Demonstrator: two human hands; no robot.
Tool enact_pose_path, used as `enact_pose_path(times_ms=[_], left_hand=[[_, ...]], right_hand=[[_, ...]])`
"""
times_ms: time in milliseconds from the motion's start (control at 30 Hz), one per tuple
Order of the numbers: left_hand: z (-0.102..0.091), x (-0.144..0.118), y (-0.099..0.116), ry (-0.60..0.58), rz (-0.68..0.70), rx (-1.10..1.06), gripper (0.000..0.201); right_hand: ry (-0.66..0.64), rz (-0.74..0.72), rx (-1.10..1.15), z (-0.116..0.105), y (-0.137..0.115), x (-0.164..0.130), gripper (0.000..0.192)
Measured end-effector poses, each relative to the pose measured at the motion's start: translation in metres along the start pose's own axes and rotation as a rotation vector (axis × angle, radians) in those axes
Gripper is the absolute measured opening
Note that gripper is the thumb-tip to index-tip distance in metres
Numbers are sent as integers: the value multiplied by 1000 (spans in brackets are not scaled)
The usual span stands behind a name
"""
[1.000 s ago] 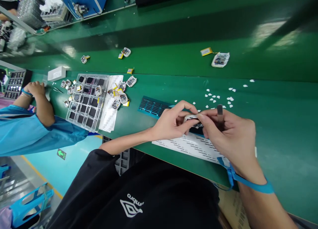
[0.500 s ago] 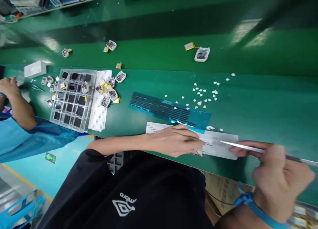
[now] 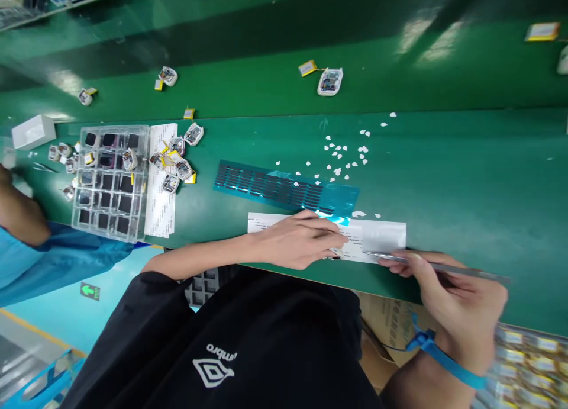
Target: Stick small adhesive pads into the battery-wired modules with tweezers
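My left hand (image 3: 302, 240) lies flat on a white printed label sheet (image 3: 381, 237) near the table's front edge, its fingertips over a small part that is mostly hidden. My right hand (image 3: 448, 296) grips metal tweezers (image 3: 426, 264); their tip points left and touches the sheet's lower edge close to my left fingertips. A blue wrist strap (image 3: 444, 356) circles my right wrist. Just behind the sheet lies a teal strip of dark stickers (image 3: 284, 187).
Small white peel-off scraps (image 3: 344, 154) dot the green table (image 3: 465, 172). A clear compartment tray (image 3: 110, 181) and loose small devices (image 3: 175, 163) sit left, by a co-worker's blue sleeve (image 3: 53, 258). More devices (image 3: 329, 81) ride the belt behind. A tray of yellow parts (image 3: 528, 356) sits low right.
Both hands dropped from holding a small device above the table to the white sheet. My right hand swung out right with the tweezers, then brought their tip back to the sheet.
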State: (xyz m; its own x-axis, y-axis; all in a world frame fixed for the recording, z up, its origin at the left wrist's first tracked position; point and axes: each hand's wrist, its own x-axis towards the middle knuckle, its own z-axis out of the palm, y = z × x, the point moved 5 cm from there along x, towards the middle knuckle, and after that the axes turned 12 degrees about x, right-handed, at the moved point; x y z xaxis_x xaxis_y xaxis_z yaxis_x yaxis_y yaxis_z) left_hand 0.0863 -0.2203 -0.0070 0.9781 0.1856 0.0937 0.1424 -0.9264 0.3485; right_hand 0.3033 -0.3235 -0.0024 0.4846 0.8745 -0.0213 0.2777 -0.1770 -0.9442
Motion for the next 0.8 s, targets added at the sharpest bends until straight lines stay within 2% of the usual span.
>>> enact_pose_path(times_ms=[200,367,467,567,667,800], left_hand=[[-2,0,-1,10,-4,-28,33],[0,1,-3,-6,-14,-49,34],[-1,3,-4,-32,-9,-80,34],[-4,4,-4,-72,-11,-133,34],[-11,3,-6,-84,-65,-248,36],[-28,-2,-15,40,-211,-564,33]], right_hand=[[32,22,26,-5,3,0,39],[-22,47,67,-3,4,-2,31],[-31,54,126,-2,3,-1,33],[15,22,209,-3,0,4,37],[101,-43,287,-2,-5,10,41],[192,-107,335,8,-14,12,35]])
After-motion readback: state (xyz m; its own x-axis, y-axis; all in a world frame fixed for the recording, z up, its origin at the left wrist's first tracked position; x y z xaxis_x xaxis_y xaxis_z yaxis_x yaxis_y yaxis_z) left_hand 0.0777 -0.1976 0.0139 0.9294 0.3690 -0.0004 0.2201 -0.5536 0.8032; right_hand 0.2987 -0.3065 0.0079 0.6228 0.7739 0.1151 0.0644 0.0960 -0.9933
